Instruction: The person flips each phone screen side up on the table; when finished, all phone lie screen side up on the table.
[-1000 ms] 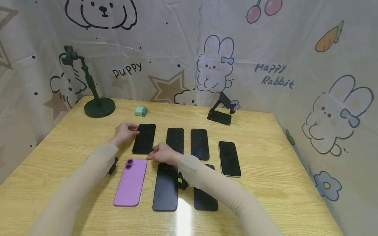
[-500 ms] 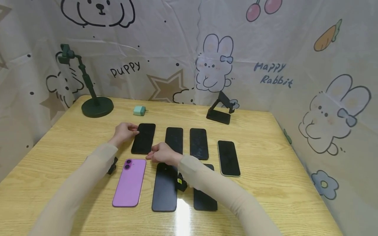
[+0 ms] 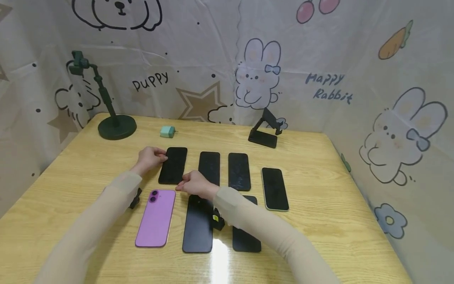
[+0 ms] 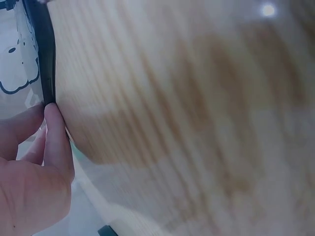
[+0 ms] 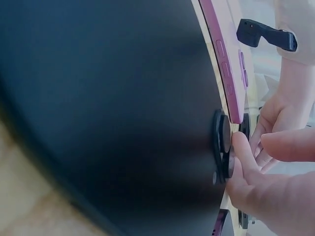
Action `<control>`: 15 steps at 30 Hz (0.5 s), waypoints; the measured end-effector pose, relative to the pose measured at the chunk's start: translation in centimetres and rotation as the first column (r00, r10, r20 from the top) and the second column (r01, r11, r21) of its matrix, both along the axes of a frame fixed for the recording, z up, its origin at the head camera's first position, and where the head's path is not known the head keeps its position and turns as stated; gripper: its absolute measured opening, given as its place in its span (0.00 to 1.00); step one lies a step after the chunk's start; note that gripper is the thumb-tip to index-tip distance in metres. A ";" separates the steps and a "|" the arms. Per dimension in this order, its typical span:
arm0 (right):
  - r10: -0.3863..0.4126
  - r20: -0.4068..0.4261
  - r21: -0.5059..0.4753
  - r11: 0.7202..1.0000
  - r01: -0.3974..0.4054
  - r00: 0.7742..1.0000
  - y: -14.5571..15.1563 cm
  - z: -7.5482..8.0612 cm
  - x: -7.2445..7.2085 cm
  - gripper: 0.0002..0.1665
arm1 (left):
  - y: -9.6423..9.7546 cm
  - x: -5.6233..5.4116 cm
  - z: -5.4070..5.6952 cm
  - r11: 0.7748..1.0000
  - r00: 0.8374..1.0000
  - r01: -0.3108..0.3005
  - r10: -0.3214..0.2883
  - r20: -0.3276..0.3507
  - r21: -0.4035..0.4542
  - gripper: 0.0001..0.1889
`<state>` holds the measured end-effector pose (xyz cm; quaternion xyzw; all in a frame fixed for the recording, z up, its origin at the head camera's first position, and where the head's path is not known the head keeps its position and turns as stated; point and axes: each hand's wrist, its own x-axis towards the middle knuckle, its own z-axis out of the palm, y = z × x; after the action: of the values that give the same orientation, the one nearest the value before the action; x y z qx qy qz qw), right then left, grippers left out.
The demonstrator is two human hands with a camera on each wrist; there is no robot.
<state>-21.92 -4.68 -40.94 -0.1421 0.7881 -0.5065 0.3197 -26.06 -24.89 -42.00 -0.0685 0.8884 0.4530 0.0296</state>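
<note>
A black smartphone [image 3: 173, 165] lies on the wooden table, at the left end of the back row of phones. My left hand [image 3: 149, 159] is at its left edge; in the left wrist view the thumb and a finger [image 4: 54, 130] pinch that edge. By the phone's lower right corner is my right hand [image 3: 196, 184], fingers fairly straight, the thumb [image 5: 288, 145] apart from the other fingers. Just in front lies a purple phone [image 3: 156, 219], camera side up. Under my right wrist is a dark phone [image 3: 198, 230], also back up, its upper end partly hidden.
Two more black phones [image 3: 209, 165] [image 3: 239, 171] continue the back row. A light-rimmed phone [image 3: 275, 189] lies farther right, and a dark one [image 3: 247, 239] is partly under my right sleeve. Behind are a green stand [image 3: 117, 127], a mint charger [image 3: 168, 131] and a black phone holder [image 3: 263, 139].
The head view has shifted slightly. Both hands and the phones stay in the same places on the table.
</note>
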 end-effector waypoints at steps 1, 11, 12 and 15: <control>0.002 -0.007 0.003 1.000 -0.002 1.000 0.0 0.0 0.0 0.31 | 0.0 0.0 0.0 1.000 1.000 0.003 -0.003 -0.001 0.000 0.17; 0.000 -0.074 0.012 1.000 0.001 0.997 0.9 0.3 0.8 0.31 | 0.6 0.4 0.4 0.995 0.998 0.015 -0.020 -0.056 -0.097 0.18; -0.001 -0.101 0.026 1.000 0.003 0.995 1.4 0.5 0.9 0.31 | 0.9 0.5 0.6 0.994 0.996 0.010 -0.019 -0.084 -0.106 0.18; 0.004 -0.199 0.058 0.998 0.008 0.980 3.2 1.5 1.0 0.29 | 1.8 0.2 1.2 0.991 0.979 -0.010 -0.017 -0.202 -0.130 0.20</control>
<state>-20.89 -1.48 -39.46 -0.1817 0.8308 -0.4667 0.2429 -25.88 -23.11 -40.76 -0.0222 0.9146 0.3985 -0.0648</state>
